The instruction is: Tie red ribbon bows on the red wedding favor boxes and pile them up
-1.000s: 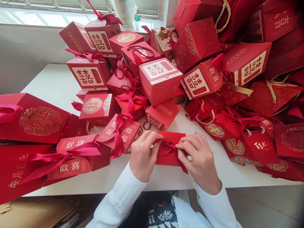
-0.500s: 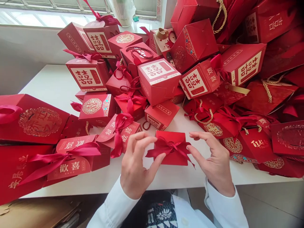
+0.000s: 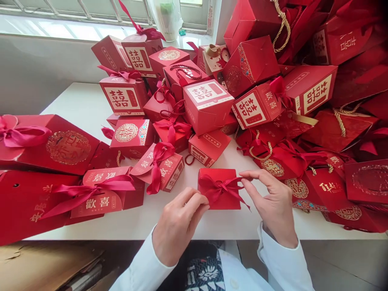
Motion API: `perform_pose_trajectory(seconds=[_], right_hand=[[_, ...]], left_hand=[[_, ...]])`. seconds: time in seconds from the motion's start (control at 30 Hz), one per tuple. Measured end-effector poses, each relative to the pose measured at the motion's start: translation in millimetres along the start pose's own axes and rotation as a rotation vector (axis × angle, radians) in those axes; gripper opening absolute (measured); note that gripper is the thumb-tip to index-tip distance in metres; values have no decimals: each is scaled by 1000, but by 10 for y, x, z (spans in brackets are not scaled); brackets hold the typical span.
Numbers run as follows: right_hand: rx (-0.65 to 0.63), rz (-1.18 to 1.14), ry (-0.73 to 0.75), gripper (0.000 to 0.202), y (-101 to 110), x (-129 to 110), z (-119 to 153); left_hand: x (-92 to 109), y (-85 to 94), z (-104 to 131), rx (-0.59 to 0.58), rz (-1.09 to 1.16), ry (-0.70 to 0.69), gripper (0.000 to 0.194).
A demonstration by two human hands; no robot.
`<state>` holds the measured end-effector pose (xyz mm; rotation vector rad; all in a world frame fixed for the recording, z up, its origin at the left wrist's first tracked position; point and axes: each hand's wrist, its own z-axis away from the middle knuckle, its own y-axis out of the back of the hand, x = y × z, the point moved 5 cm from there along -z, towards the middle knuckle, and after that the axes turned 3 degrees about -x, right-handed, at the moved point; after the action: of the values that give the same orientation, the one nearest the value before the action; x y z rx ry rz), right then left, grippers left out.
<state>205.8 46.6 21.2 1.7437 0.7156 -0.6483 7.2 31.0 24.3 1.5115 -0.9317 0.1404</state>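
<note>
A small red box (image 3: 220, 205) lies near the front edge of the white table, with a dark pink ribbon bow (image 3: 218, 187) tied across its top. My left hand (image 3: 179, 226) is at the box's left side, its fingers pinched together on the bow's left tail end. My right hand (image 3: 271, 204) is at the right side, thumb and forefinger closed on the bow's right loop. Just behind the box lies a smaller red box (image 3: 210, 144). To the left sits a box with a ribbon and gold characters (image 3: 172, 167).
Many red gift boxes and bags with rope handles (image 3: 318, 182) are piled at the back and right. Large red boxes (image 3: 36, 202) lie at the left on the white table (image 3: 127, 232). Cardboard (image 3: 39, 262) is below the table; a window sill (image 3: 75, 34) is behind.
Both hands were spread beside the bow; their fingers have now closed on its ends. My left hand has moved slightly lower. The view has shifted a little.
</note>
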Motion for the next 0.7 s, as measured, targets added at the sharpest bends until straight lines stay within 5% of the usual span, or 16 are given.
perform_pose_trajectory(seconds=[0.17, 0.27, 0.4, 0.47, 0.57, 0.7], right_hand=[[-68, -117, 57, 17, 73, 149, 30], [-293, -103, 116, 62, 10, 181, 92], [-531, -126, 94, 119, -234, 238, 162], [-532, -180, 99, 121, -361, 266, 163], [-459, -209, 128, 113, -475, 299, 174], [-392, -218, 183, 113, -479, 283, 289]], left_hand=[[23, 42, 21, -227, 107, 40, 14], [31, 147, 5, -228, 135, 54, 14], [65, 276, -87, -89, 75, 56, 7], [136, 242, -176, -57, 12, -16, 38], [249, 24, -334, -157, -169, -103, 86], [325, -186, -404, -328, -362, -13, 88]])
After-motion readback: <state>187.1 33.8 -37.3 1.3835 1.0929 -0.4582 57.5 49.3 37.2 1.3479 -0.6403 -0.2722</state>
